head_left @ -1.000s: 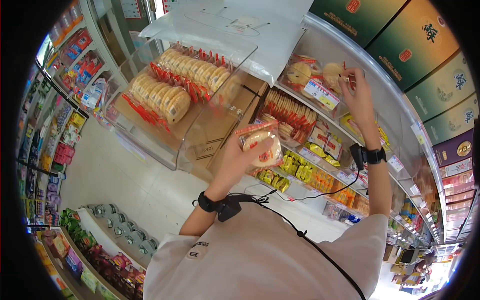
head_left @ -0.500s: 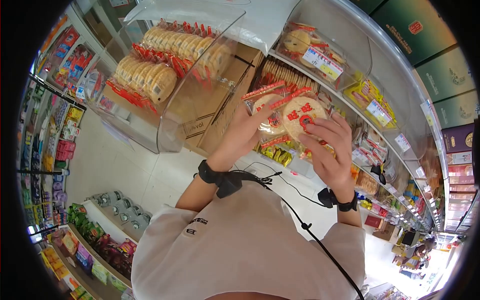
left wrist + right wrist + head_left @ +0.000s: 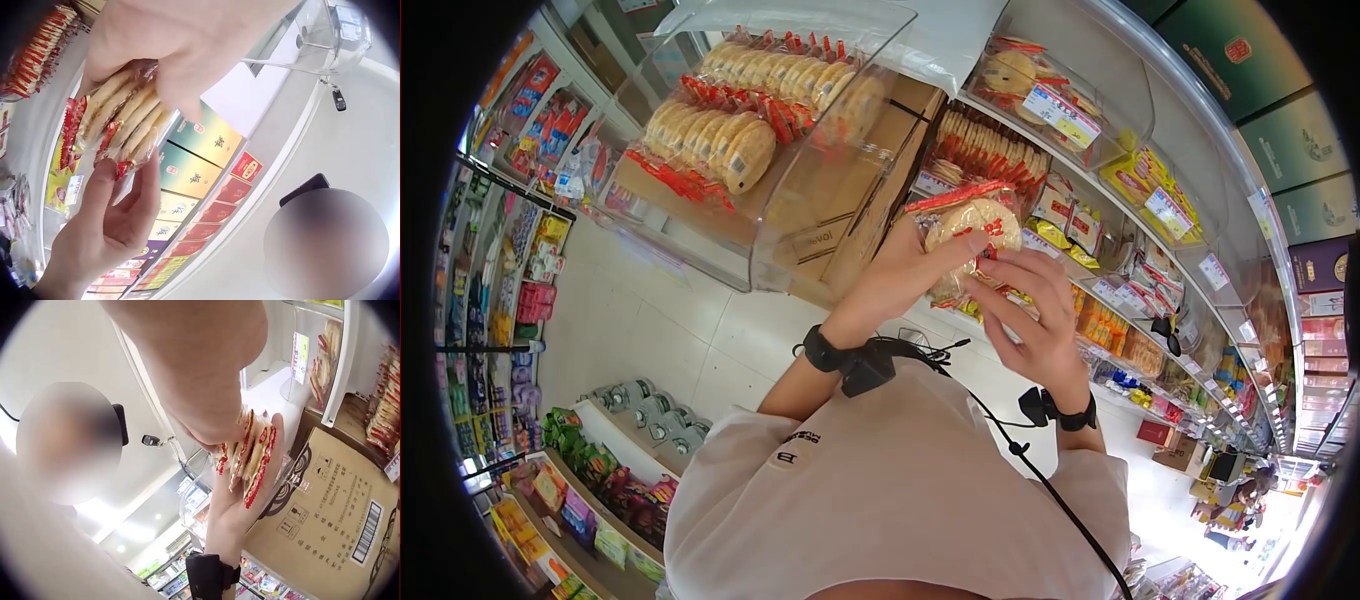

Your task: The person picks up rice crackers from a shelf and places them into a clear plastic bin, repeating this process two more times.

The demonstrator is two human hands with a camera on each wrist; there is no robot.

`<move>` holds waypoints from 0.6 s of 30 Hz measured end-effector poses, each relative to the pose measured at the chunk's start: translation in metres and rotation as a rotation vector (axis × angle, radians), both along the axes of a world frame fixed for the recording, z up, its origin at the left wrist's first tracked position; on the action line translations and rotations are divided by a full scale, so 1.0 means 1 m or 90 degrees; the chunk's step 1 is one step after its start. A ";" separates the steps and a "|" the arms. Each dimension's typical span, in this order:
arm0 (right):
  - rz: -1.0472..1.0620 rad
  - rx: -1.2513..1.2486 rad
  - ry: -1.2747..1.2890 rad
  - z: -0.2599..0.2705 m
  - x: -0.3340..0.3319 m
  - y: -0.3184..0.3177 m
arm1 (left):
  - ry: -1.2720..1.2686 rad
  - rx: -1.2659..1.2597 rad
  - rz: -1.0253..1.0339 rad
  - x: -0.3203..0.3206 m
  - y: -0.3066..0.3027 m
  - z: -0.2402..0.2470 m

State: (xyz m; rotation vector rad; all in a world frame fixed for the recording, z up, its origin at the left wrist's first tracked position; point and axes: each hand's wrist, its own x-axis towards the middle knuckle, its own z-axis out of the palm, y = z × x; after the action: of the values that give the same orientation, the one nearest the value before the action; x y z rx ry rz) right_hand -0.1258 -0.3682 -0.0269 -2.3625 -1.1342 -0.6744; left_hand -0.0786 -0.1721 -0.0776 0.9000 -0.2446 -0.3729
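My left hand (image 3: 895, 280) grips a small stack of rice crackers (image 3: 980, 222) in clear wrappers with red edges, its thumb across the top cracker. From the other side my right hand (image 3: 1040, 320) meets the stack, fingers bent over its near edge. Several crackers stand face to face in the left wrist view, where the right thumb (image 3: 103, 178) and fingers pinch a red wrapper end. In the right wrist view, the left palm (image 3: 234, 509) supports the packets from behind, and the right hand's fingers are mostly hidden.
A clear bin (image 3: 775, 235) with two rows of wrapped crackers stands on a cardboard box (image 3: 830, 240) at the left. Stocked shelves run along the right, including a clear bin with loose crackers (image 3: 1010, 75). Green gift boxes (image 3: 1240, 60) stand beyond.
My right hand came down from the upper right bin with a cracker packet and brought it to the left hand's packet. The packets now lie stacked together, both hands on them.
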 end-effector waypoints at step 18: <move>0.032 0.503 0.705 0.015 -0.050 0.018 | -0.509 0.290 0.155 -0.075 0.065 0.063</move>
State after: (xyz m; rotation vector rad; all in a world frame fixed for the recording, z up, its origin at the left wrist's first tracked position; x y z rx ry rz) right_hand -0.1759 -0.3503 -0.0118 -1.5602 -0.3085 0.2292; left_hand -0.1540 -0.1071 -0.0144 1.4883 -0.7953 0.1902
